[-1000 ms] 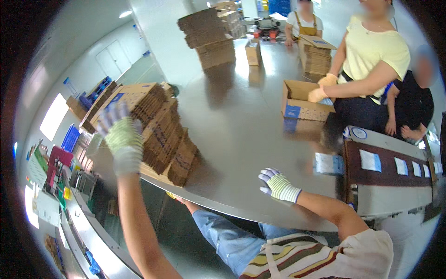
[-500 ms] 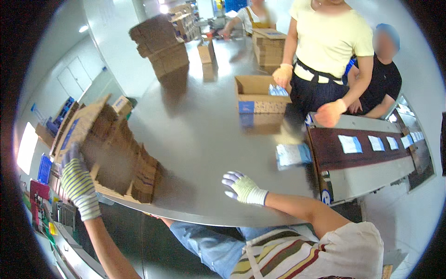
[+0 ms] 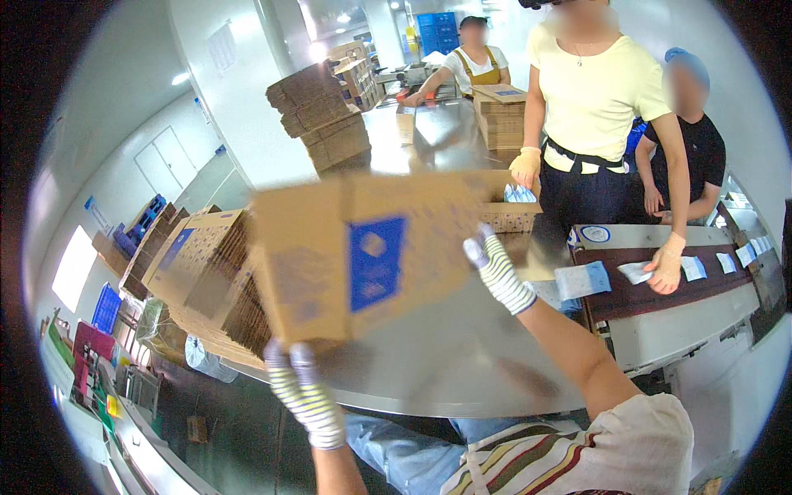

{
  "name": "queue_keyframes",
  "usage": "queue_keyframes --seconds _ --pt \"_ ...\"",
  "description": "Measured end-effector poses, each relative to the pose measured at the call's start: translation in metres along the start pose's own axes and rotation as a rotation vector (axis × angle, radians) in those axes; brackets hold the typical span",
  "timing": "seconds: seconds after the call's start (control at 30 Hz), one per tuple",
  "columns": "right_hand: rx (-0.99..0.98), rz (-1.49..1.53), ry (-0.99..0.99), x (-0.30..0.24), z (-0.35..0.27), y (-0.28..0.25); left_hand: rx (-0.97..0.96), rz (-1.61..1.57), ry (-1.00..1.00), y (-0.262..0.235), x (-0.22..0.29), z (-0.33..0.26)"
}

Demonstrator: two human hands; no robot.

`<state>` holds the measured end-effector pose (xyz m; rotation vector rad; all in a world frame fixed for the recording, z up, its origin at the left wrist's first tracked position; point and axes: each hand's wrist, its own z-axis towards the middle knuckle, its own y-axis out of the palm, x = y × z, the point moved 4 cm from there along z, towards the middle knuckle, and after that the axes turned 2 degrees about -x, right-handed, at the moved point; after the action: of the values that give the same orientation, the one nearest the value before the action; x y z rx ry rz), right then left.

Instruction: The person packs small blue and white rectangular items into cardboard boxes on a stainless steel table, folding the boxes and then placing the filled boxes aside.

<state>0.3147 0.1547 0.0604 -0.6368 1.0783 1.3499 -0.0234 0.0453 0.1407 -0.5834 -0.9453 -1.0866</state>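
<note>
A flat brown cardboard carton (image 3: 309, 239) with a blue printed panel is held up, tilted, above the metal table, blurred by motion. My left hand (image 3: 305, 396), in a striped white glove, grips its lower left corner, with the thumb and fingers at the edge. My right hand (image 3: 503, 272), gloved alike, is at the carton's right end with fingers stretched out; whether they touch it I cannot tell. Left of the carton leans a stack of folded cartons (image 3: 202, 272).
Behind the held carton stands an open carton (image 3: 511, 221) with blue-white packets inside. A co-worker in a yellow top (image 3: 598, 91) has one hand at it, the other over packets on a conveyor belt (image 3: 693, 289). More folded cartons (image 3: 322, 120) rise at the back of the metal table (image 3: 412, 371).
My left hand has brought a carton from the stack to the right, in front of me. My right hand has risen to the carton's right end. The co-worker's hand has moved over the belt.
</note>
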Motion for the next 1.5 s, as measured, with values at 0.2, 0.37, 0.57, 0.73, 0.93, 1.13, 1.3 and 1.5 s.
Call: queue_keyframes --seconds 0.2,0.37,0.57,0.73,0.93,1.13,1.3,1.5 --pt "-0.037 0.043 -0.003 -0.018 -0.015 0.002 -0.176 -0.078 -0.203 -0.018 -0.077 -0.044" --pt "-0.103 -0.153 -0.052 -0.031 -0.041 0.016 0.044 -0.239 -0.33 -0.011 -0.083 -0.034" --pt "-0.231 0.063 0.109 -0.009 -0.051 0.033 0.216 -0.036 -0.265 -0.021 -0.078 -0.031" --pt "-0.339 -0.152 0.018 -0.051 -0.054 0.062 0.208 -0.046 -0.283 -0.031 -0.066 -0.025" --pt "-0.373 -0.485 -0.034 -0.045 -0.054 0.064 -0.422 -0.018 -0.455 -0.019 -0.053 -0.021" --pt "-0.993 -0.743 -0.405 -0.054 -0.065 0.1 -0.738 0.582 -0.508 -0.028 -0.065 -0.009" --pt "-1.076 -0.851 -0.331 -0.034 -0.051 0.108 -0.354 0.996 0.242 -0.028 -0.04 0.008" --pt "-1.175 -0.82 -0.327 -0.027 -0.046 0.109 -0.904 1.04 -0.009 0.037 -0.038 -0.021"
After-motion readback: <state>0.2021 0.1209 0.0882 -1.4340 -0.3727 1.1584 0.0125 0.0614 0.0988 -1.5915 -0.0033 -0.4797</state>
